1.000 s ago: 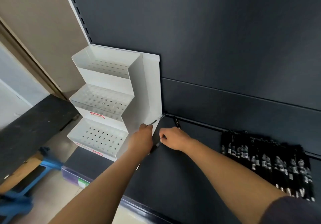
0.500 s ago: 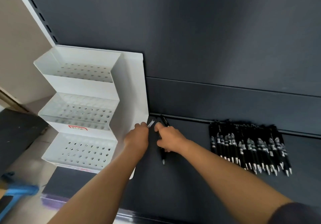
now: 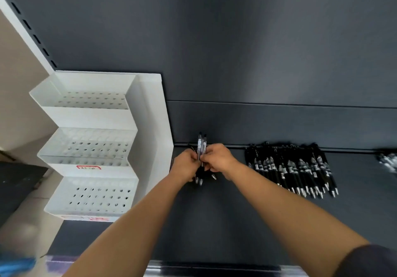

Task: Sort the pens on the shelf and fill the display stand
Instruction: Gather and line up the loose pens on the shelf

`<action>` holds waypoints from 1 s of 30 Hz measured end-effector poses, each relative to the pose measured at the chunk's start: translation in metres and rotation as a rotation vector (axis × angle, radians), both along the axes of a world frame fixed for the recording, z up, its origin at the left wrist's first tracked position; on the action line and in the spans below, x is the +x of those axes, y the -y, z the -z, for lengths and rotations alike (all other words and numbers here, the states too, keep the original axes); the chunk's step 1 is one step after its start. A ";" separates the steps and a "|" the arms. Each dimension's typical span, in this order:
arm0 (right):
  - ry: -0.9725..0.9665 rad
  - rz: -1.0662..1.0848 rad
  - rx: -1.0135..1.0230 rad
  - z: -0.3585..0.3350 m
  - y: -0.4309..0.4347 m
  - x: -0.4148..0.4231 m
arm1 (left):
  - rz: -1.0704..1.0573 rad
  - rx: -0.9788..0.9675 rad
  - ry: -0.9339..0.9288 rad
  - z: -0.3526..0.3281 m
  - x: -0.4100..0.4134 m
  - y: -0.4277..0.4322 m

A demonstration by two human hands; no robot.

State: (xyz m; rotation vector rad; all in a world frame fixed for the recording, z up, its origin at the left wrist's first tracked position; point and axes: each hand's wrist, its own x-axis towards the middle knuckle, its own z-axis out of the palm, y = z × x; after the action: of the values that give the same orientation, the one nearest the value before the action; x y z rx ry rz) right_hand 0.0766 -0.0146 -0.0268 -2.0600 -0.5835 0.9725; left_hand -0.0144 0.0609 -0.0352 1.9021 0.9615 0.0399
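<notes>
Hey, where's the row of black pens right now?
In the head view, the row of black pens lies on the dark shelf by its back edge, right of the right hand.

On the shelf [image 3: 214, 223] the display stand [image 3: 92, 147] stands at your left, against the back panel [image 3: 236, 50], with its lowest tier nearest to you. Just right of the stand, near the back of the shelf, your left hand [image 3: 185, 166] and right hand [image 3: 218, 160] are together around a bundle of pens [image 3: 200, 147]. Further right the row of pens [image 3: 290, 169] lies side by side, tips toward you.
</notes>
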 end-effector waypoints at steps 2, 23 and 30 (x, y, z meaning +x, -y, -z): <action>-0.016 0.054 -0.015 0.000 0.008 0.005 | 0.017 -0.061 0.026 -0.002 0.007 0.007; 0.059 0.002 -0.191 0.021 0.044 0.052 | 0.230 0.467 -0.344 0.031 0.029 0.026; 0.183 0.057 -0.217 0.004 0.061 0.056 | 0.422 0.402 -0.084 0.022 0.051 0.043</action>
State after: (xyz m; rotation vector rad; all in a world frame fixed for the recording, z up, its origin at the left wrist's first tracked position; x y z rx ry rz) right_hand 0.1325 -0.0757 -0.0313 -2.3641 -0.5284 0.8505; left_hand 0.0365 0.0179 -0.0571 2.4640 0.6180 -0.1041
